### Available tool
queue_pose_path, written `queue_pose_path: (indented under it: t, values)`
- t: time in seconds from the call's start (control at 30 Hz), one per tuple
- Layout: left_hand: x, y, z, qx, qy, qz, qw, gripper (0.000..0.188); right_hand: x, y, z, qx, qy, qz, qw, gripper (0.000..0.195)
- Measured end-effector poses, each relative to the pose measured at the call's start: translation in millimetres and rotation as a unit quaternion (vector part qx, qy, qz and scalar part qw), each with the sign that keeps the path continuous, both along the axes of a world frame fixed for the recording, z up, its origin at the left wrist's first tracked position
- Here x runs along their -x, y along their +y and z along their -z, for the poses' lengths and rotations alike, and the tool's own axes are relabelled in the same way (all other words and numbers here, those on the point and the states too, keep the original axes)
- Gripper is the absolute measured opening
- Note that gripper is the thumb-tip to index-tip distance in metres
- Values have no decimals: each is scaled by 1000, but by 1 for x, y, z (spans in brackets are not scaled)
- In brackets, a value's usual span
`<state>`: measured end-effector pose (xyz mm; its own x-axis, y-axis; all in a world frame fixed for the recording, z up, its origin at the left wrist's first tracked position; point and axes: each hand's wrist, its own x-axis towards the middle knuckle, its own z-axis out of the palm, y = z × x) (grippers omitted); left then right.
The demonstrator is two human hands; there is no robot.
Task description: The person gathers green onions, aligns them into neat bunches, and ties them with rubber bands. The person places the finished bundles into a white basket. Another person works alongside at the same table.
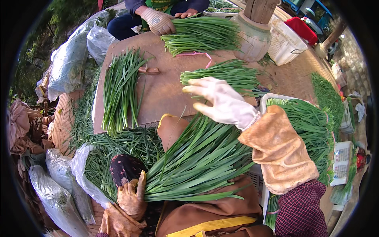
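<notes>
My left hand (131,194), in a stained tan glove, grips one end of a big bunch of green garlic chives (198,163) that fans out across my lap. My right hand (220,100), in a white glove with yellowed fingertips, is held over the board with its fingers apart and nothing in them. Just beyond it lies a smaller chive bunch (222,72), partly covered by that hand. Another bunch (123,91) rests on the left of the brown board (161,97). A wooden knife handle (149,70) pokes out beside it; the blade is hidden.
Across the board, a co-worker's gloved hand (158,22) rests at a chive bunch (204,34) near a pink tie (197,54). A jar (254,38) holds a wooden post. A white crate (266,99) of chives stands right. Loose leaves (100,166) and plastic bags (56,195) lie left.
</notes>
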<state>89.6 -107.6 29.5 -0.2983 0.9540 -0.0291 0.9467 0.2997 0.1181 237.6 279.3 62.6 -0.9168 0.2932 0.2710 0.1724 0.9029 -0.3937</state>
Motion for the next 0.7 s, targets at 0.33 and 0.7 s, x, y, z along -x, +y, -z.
queue_pose_path:
  t: [0.33, 0.7]
  values:
    - [-2, 3, 2, -30, 27, 4, 999, 72, 16, 1, 44, 82, 62, -29, 994, 14]
    - [3, 1, 16, -49, -4, 1, 999, 84, -99, -19, -42, 323, 208, 173, 907, 28]
